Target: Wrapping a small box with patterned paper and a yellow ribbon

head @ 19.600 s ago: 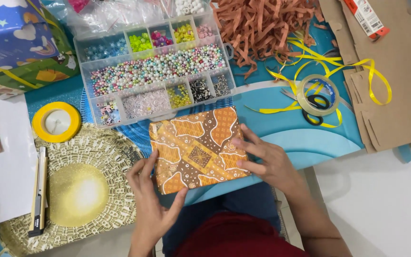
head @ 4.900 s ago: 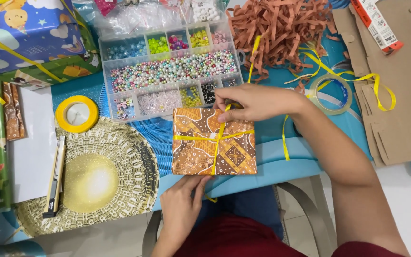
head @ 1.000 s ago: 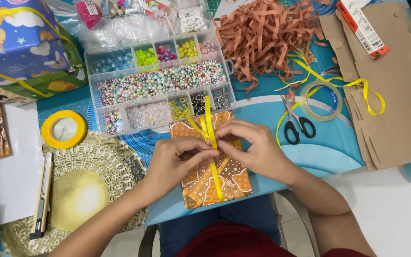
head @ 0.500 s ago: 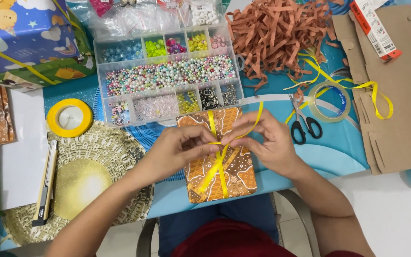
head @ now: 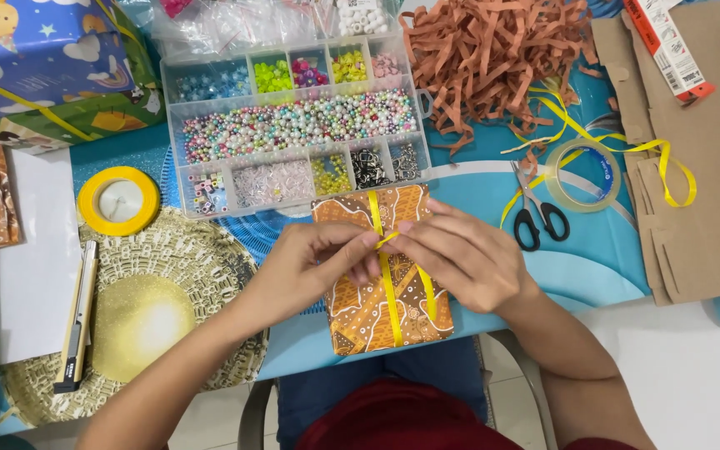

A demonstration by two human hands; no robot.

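Both hands have drawn closer together over the wrapped box since half a second ago.

At centre frame, left hand [head: 306,267] and right hand [head: 460,258] pinch the yellow ribbon [head: 389,283] crossing the patterned box [head: 360,312], just below the bead organiser [head: 293,125]; scissors [head: 535,212] lie to the right.

Both hands together at centre, left hand [head: 306,267] and right hand [head: 460,258] fingertips pinched, forearms angled inward.
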